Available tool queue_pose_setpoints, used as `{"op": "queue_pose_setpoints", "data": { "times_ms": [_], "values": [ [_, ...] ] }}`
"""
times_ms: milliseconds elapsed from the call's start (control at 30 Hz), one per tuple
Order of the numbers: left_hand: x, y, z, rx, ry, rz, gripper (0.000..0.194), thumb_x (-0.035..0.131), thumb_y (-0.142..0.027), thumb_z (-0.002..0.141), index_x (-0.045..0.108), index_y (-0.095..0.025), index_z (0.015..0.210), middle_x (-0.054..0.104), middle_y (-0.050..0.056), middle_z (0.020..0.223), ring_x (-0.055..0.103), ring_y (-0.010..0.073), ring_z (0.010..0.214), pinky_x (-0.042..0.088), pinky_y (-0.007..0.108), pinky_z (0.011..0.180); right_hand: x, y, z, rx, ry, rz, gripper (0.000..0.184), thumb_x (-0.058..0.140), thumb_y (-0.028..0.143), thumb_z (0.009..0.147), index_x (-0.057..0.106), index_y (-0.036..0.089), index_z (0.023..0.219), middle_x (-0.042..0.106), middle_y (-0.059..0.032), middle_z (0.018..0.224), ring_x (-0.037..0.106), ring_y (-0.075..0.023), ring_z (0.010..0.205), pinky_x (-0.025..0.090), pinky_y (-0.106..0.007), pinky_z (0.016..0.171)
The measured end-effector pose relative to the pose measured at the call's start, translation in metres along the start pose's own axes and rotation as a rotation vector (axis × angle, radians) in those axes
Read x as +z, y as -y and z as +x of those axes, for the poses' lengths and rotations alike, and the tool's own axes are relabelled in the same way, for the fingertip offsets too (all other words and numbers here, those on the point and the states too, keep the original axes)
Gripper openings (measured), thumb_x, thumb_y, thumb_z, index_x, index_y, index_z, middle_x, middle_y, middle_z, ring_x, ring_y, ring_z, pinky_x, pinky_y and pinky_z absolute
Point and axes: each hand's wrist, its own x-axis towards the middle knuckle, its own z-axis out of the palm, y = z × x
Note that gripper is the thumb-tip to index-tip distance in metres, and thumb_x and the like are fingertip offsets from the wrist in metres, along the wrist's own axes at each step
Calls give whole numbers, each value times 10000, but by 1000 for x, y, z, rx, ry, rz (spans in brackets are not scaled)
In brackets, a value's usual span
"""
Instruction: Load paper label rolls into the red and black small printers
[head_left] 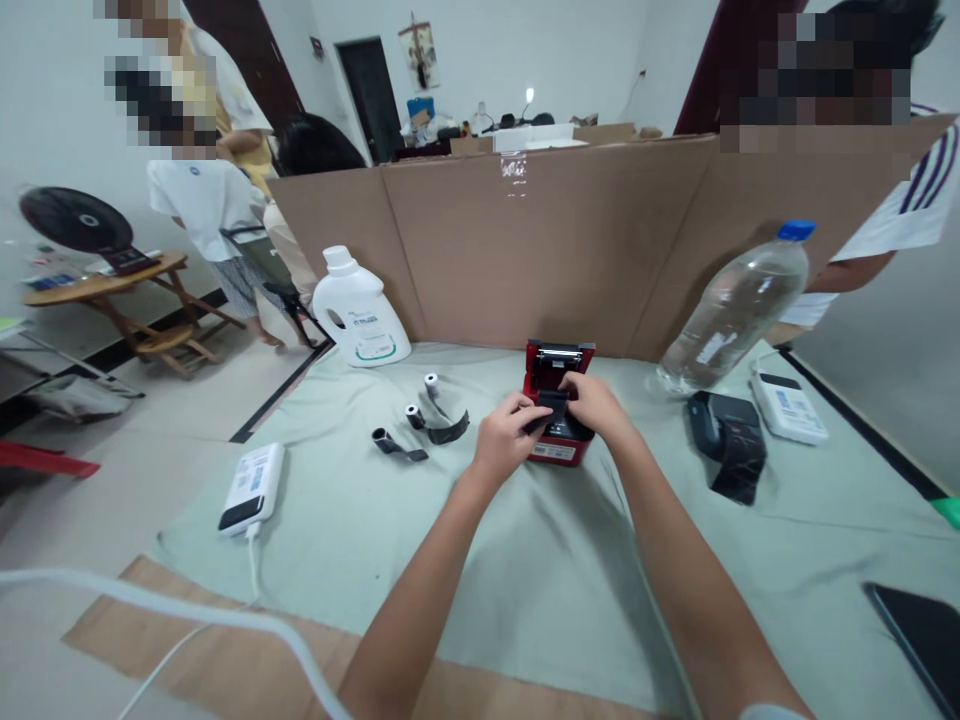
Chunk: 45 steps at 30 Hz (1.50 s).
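Note:
A small red printer (556,400) stands on the pale green cloth (465,560) with its lid raised toward the cardboard screen. Both my hands are over its open top. My left hand (504,437) pinches a strip of black paper (547,410) that runs across the printer. My right hand (596,402) curls over the same black strip from the right, fingers closed on it. Left of the printer lie two small rolls with loose black tails (439,420) and a further black curl (395,445).
A white detergent jug (360,315) stands at the back left, a clear water bottle (731,310) leans at the back right. A black device (729,440), two white devices (253,487) (789,405) and a dark tablet (919,640) lie around. A cardboard screen (555,240) closes off the back; people are behind it.

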Motion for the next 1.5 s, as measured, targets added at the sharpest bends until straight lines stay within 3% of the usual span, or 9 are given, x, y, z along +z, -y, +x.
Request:
{"op": "queue_pose_setpoints", "data": {
  "times_ms": [267, 367, 500, 667, 833, 1100, 1200, 1300, 1500],
  "values": [
    [6, -2, -4, -28, 112, 200, 269, 648, -148, 879, 772, -268, 1086, 666, 28, 988, 639, 128, 816, 492, 213, 703, -16, -11, -4, -31, 60, 127, 330, 583, 64, 735, 713, 199, 1006, 763, -68, 1066, 681, -201, 931, 498, -287, 834],
    [9, -6, -6, -14, 115, 232, 276, 644, -156, 879, 767, -263, 1102, 659, 23, 946, 632, 126, 796, 475, 212, 679, -21, -29, -10, 49, -197, 334, 165, 594, 248, 815, 684, 183, 936, 749, -88, 993, 666, -212, 859, 519, -336, 808],
    [16, -20, -9, -46, 58, 295, 259, 641, -172, 874, 766, -244, 1090, 652, 22, 891, 619, 131, 755, 461, 227, 659, -14, -39, -2, 5, -416, 551, 427, 641, 442, 811, 623, 200, 1162, 695, -135, 1213, 647, -267, 1094, 513, -400, 891],
    [23, -41, -15, 4, 4, 399, 281, 650, -137, 817, 769, -235, 1052, 641, 23, 846, 607, 152, 738, 439, 261, 625, -5, -38, 10, -61, -317, 692, 579, 627, 579, 825, 579, 239, 1292, 633, -125, 1333, 607, -268, 1161, 527, -392, 872],
    [25, -51, -18, 101, 60, 491, 231, 672, -171, 823, 763, -236, 1026, 658, 31, 828, 608, 178, 735, 428, 302, 618, -7, -39, 6, -37, -290, 741, 454, 603, 608, 836, 592, 247, 1111, 653, -69, 1182, 606, -176, 852, 511, -313, 704],
    [17, -49, -16, 144, 126, 495, 186, 679, -207, 843, 749, -240, 1011, 683, 14, 806, 630, 184, 730, 413, 323, 596, -22, -35, -6, -38, -106, 674, 284, 639, 494, 797, 553, 228, 851, 627, -42, 1046, 585, -182, 853, 506, -313, 724],
    [12, -49, -14, 181, 175, 486, 187, 647, -212, 869, 752, -234, 1022, 687, 18, 793, 623, 180, 711, 405, 318, 595, -31, -38, -14, -90, 46, 496, 351, 694, 389, 719, 615, 227, 1020, 567, -81, 1246, 595, -250, 1058, 504, -443, 979],
    [6, -47, -12, 198, 199, 427, 201, 607, -233, 904, 766, -232, 1026, 691, 32, 782, 617, 173, 699, 398, 309, 599, -36, -39, -20, -60, 67, 333, 740, 738, 372, 701, 516, 249, 1396, 437, -128, 1464, 489, -345, 1320, 387, -537, 1145],
    [-1, -23, -2, -140, 34, -67, 307, 575, -400, 925, 767, -208, 1069, 632, 32, 746, 552, 150, 659, 441, 285, 671, -36, -36, -26, 203, 308, 566, 1021, 701, 434, 788, 140, 340, 1636, 347, -134, 1632, 542, -320, 1320, 558, -453, 962]
  ]
}}
